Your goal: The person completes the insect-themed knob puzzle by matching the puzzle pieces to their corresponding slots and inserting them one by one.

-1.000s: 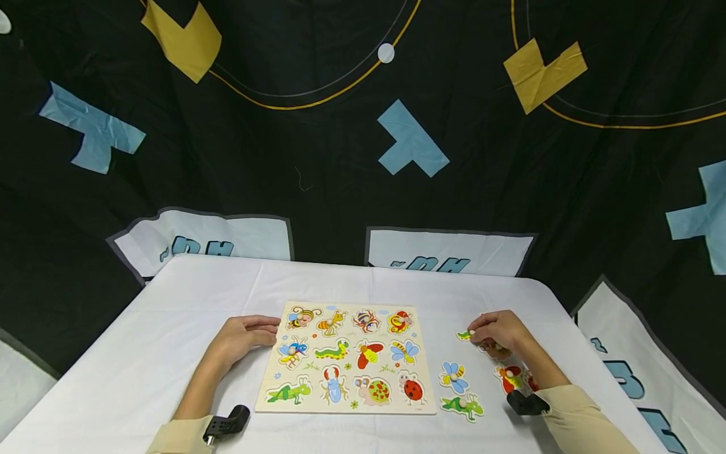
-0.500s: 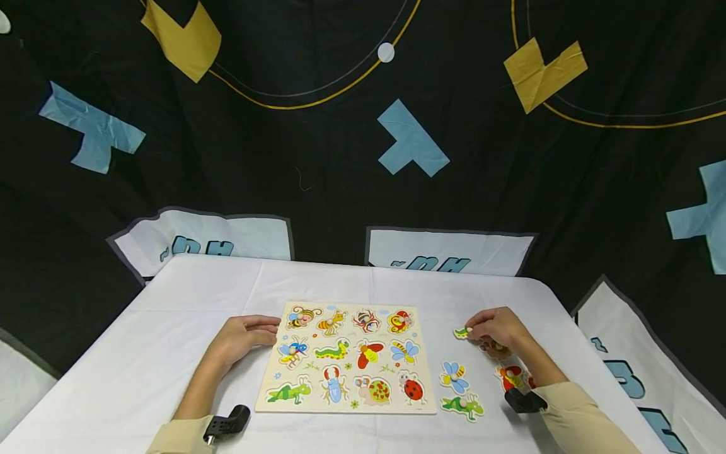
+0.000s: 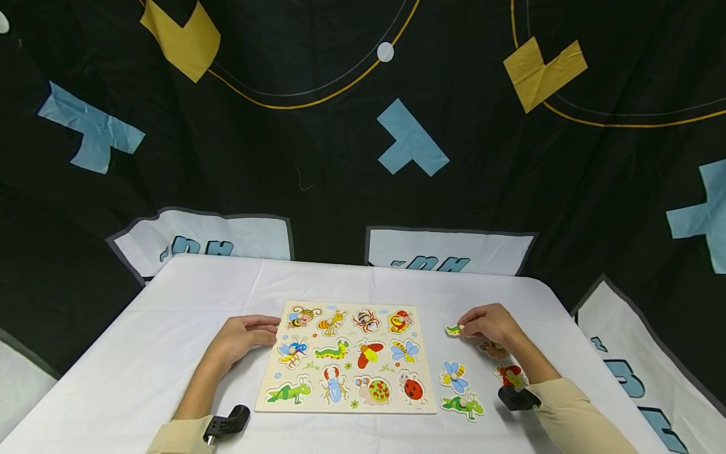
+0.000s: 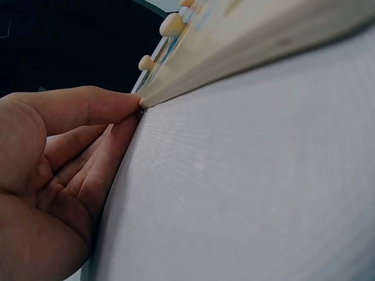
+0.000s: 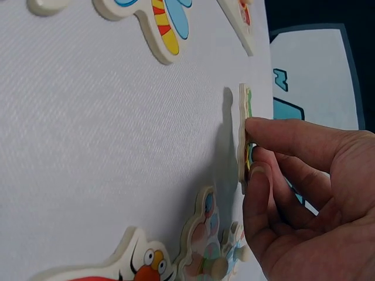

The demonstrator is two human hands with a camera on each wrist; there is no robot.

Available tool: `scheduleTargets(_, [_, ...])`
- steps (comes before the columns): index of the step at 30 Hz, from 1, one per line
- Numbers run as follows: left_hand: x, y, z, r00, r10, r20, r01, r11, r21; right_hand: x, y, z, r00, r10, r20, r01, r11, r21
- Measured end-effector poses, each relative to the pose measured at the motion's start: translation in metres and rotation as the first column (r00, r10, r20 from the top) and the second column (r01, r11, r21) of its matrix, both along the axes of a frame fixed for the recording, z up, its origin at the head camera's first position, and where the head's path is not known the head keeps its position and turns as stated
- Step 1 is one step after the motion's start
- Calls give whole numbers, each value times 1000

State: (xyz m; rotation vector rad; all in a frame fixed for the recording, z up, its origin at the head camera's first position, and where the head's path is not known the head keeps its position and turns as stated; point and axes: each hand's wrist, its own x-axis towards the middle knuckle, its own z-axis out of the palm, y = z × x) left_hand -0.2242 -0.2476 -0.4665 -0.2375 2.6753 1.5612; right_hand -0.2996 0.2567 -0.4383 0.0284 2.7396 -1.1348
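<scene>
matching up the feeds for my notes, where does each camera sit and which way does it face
Head: on the person's head, facing forward and down at the puzzle board; left hand, right hand and sleeves show.
Left wrist: on that wrist, facing the puzzle board's edge; only the left hand shows.
Right wrist: on that wrist, facing the green piece the right hand pinches; only that hand shows.
Head and right wrist share the green piece.

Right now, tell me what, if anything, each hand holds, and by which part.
The right hand pinches a small green puzzle piece near its middle, any knob hidden. The left hand touches the left edge of the puzzle board.
</scene>
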Motion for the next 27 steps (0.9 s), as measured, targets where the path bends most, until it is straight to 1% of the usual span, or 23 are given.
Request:
scheduleTargets(4, [0,0,0,1000,1,3,-1,1000,4,0,-4,1,1000,9,-6,-9,1000,-11])
scheduleTargets(11, [0,-1,0,1000,-2,3,2,1000,7,0,-13,2,1000,12,-13,-11,1000,7])
scheduleTargets(18, [-1,-1,-1,1000,0,4,0,1000,5,-1,-22,4,1000,8,-17,-8,1000,5])
scheduleTargets(27, [0,0,-3,1000,9,7,-9,1000,17,-2,-34,6,998,46,-37,-46,999,-22])
